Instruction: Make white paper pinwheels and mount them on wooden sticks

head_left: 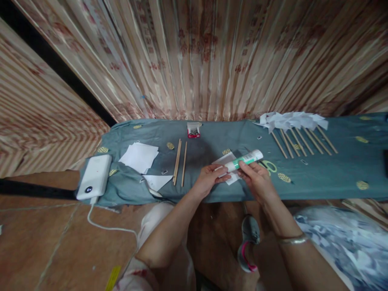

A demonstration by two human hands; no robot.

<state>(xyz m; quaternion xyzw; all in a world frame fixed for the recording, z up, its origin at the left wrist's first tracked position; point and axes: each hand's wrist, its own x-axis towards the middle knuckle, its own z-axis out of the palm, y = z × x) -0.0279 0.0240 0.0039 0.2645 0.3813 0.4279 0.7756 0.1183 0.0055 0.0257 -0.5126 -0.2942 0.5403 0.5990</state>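
Observation:
A white and green glue stick (pixel 247 157) is held between my two hands above the cloth-covered bench, tilted up to the right. My left hand (pixel 209 178) is closed round its left end, with fingers and thumb pinching it. With thumb and fingers, my right hand (pixel 257 178) grips the middle of the tube from below. A piece of white paper (pixel 233 178) lies under the glue stick, partly hidden by the hands. Just right of my right hand, the green scissors handles (pixel 269 165) show; the blades are hidden.
Wooden sticks (pixel 184 163) lie left of my hands, near a stack of white paper (pixel 139 157). A small red box (pixel 193 130) of metal bits stands behind. Several paper pinwheels (pixel 294 121) on sticks lie at right. A white power bank (pixel 94 177) with a cable sits at left.

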